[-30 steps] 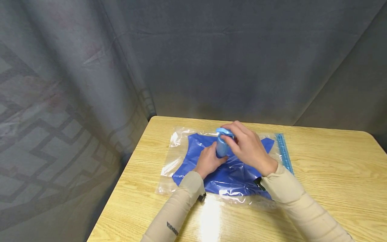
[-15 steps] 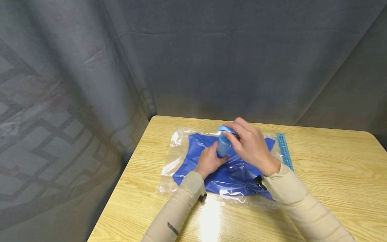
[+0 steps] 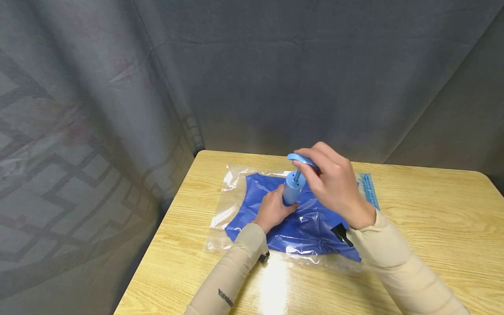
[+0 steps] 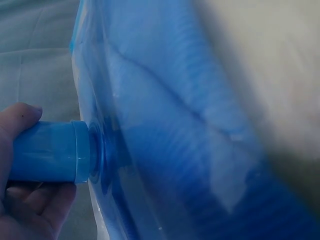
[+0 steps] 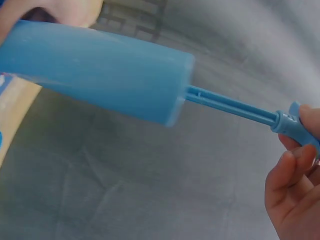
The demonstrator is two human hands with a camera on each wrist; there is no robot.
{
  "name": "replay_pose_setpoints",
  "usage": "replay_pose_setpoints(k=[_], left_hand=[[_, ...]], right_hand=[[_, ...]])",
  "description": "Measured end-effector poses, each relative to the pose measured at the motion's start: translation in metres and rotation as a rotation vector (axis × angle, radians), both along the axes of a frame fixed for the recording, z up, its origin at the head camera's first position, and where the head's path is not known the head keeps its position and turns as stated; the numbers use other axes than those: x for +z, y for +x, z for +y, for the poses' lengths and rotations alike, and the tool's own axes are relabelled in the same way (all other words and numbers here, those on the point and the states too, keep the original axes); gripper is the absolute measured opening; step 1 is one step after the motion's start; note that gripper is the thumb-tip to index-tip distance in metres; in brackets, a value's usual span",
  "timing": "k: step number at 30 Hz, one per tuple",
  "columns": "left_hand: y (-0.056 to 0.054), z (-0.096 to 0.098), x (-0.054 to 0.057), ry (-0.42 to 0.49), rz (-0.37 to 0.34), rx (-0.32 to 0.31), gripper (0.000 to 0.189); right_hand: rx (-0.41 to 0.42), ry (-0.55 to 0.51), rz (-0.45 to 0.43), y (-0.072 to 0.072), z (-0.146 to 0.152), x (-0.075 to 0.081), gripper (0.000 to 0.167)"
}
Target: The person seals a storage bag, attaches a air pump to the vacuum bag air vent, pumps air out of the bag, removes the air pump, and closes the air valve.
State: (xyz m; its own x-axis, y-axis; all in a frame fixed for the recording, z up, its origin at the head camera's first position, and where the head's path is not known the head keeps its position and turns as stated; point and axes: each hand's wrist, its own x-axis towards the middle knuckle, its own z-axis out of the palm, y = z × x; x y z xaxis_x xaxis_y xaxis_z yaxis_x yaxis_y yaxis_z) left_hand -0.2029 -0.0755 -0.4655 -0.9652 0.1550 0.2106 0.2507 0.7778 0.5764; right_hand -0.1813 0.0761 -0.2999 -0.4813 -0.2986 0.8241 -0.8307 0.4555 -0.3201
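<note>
A light blue hand pump [image 3: 292,190] stands on a clear vacuum storage bag [image 3: 226,201] that has blue fabric [image 3: 252,205] inside. My left hand [image 3: 271,210] grips the pump barrel low down, fingers wrapped round it. In the left wrist view the barrel's collar [image 4: 81,151] meets the bag's round valve [image 4: 97,152]. My right hand [image 3: 330,179] holds the pump's curved handle [image 3: 301,159] between thumb and fingers. Between handle and barrel, a length of the ribbed plunger rod [image 5: 230,106] shows in the right wrist view.
The bag lies flat on a wooden table [image 3: 429,210]. Its blue zip strip [image 3: 369,191] runs along the right end. A black strap piece [image 3: 341,234] hangs at the right wrist over the bag. Grey curtains [image 3: 275,87] hang behind and to the left.
My right hand has drawn the pump handle up and a little to the right, away from the barrel, baring the rod. The left hand and the bag stay in place.
</note>
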Motion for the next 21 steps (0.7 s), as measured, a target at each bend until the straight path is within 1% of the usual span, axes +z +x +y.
replay_pose_setpoints(k=[9, 15, 21], left_hand=[[0.001, 0.002, 0.001, -0.017, -0.01, 0.011, 0.05], [0.0, 0.003, 0.001, -0.034, -0.006, 0.01, 0.051], [0.0, 0.004, 0.001, -0.036, -0.004, 0.009, 0.05]], right_hand=[[0.02, -0.155, 0.054, 0.011, 0.0, 0.034, 0.023], [0.024, -0.212, 0.088, 0.017, 0.003, 0.049, 0.022], [0.055, -0.3, 0.135, 0.018, 0.005, 0.064, 0.018]])
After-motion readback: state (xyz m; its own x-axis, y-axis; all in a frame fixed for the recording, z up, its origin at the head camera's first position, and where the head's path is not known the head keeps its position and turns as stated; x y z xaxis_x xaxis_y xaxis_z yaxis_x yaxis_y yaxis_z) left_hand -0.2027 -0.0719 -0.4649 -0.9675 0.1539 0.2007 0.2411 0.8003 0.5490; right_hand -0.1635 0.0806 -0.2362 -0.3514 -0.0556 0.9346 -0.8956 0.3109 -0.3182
